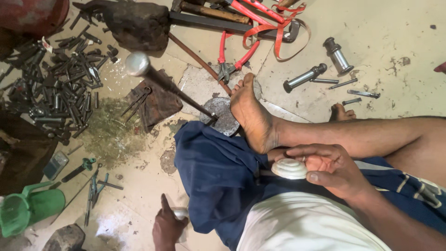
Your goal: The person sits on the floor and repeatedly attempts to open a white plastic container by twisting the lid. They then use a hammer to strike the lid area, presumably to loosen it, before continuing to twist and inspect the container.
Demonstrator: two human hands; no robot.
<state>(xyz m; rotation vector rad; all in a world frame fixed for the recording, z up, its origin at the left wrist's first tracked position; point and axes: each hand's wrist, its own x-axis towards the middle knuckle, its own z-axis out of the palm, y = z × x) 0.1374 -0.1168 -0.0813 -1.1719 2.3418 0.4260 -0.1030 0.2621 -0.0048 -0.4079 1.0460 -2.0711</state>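
Two hands in use, well apart in the frame. Gripping a pale stepped round disc (289,168) at right centre with the right hand (332,171), thumb under the rim and fingers curled over the top, just above the blue cloth (209,172) on the lap. Clasping a small shiny metal piece (180,213) at bottom centre with the left hand (166,228), wrapped tight on it; kind of piece not being made out. Pinning a round grey metal plate (222,118) to the floor at mid-frame with a bare foot (253,116), beside the lower end of a slanted rod with a polished ball head (137,63).

Judging progress: showing concentric raised rings already formed on the disc, so shaping appearing well advanced; being held clear of rod and plate, not being struck. Remaining unclear whether further forming or finishing is outstanding.

Lying untouched: red-handled pliers (234,58) at top centre, heap of dark bolts (60,79) at upper left, green plastic can (28,207) at lower left.
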